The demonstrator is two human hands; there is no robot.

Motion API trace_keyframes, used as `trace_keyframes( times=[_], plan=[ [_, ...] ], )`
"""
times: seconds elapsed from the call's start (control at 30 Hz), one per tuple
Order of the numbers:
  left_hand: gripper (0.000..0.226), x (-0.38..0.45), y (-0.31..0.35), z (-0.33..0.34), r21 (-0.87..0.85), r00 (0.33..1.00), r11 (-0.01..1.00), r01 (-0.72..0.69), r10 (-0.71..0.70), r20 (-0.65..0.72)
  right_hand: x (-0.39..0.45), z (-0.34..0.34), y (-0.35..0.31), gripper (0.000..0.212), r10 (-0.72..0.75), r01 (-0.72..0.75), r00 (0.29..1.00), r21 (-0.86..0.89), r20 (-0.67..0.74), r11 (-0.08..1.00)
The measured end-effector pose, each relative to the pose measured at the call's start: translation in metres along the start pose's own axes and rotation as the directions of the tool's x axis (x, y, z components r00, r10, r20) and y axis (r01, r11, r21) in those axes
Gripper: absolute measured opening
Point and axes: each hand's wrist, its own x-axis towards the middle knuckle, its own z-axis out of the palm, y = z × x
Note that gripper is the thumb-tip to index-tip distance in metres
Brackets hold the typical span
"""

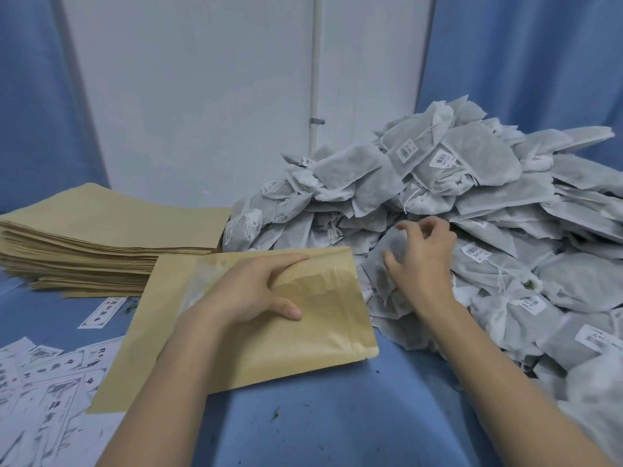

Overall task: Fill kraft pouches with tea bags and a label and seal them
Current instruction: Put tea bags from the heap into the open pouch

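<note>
The left hand (251, 291) holds one pouch (256, 332) by its mouth near the middle of the surface (337, 416). The right hand (421, 254) pinches a tea bag (392, 261) from the heap (472, 214) at the right edge. Filling seems only starting; labels (50, 365) and sealing remain.

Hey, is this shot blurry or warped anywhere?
Head view: wide-angle bending curves the white pipe and curtain edges; right hand fingers look slightly motion-blurred on the tea bag; left hand and kraft pouch stay sharp; lighting soft, bluish.
</note>
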Motion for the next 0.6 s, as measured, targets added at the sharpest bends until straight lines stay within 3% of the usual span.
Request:
trace_keyframes(
  times=[0.07, 0.13, 0.23, 0.3, 0.4, 0.6],
  plan=[
    [0.084, 0.000, -0.002, 0.000, 0.016, 1.000, 1.000, 0.010, -0.010, -0.017, 0.004, 0.003, 0.001, 0.061, 0.039, -0.021, 0.992, -0.140, 0.122, 0.990],
    [0.084, 0.000, -0.003, 0.000, 0.019, 0.999, 1.000, 0.015, -0.015, -0.037, 0.008, 0.005, 0.002, 0.060, 0.052, -0.026, 0.979, -0.132, 0.197, 0.991],
    [0.085, 0.000, -0.006, -0.002, 0.014, 0.997, 1.000, 0.024, -0.023, -0.072, 0.006, 0.003, 0.009, 0.038, -0.011, 0.006, 0.999, 0.107, 0.044, 0.994],
    [0.085, -0.001, -0.007, -0.004, 0.013, 0.995, 1.000, 0.023, -0.021, -0.097, 0.000, -0.004, 0.013, 0.023, 0.077, -0.059, 0.996, 0.334, -0.041, 0.941],
    [0.083, -0.003, -0.006, -0.008, -0.005, 0.993, 1.000, 0.006, -0.007, -0.119, -0.009, -0.016, 0.016, 0.017, 0.162, -0.201, 0.980, 0.611, 0.118, 0.765],
    [0.078, -0.007, 0.009, -0.011, -0.058, 0.994, 0.997, -0.041, 0.035, -0.104, -0.022, -0.015, -0.002, 0.017, -0.091, -0.206, 0.906, 0.619, 0.413, 0.758]
  ],
)
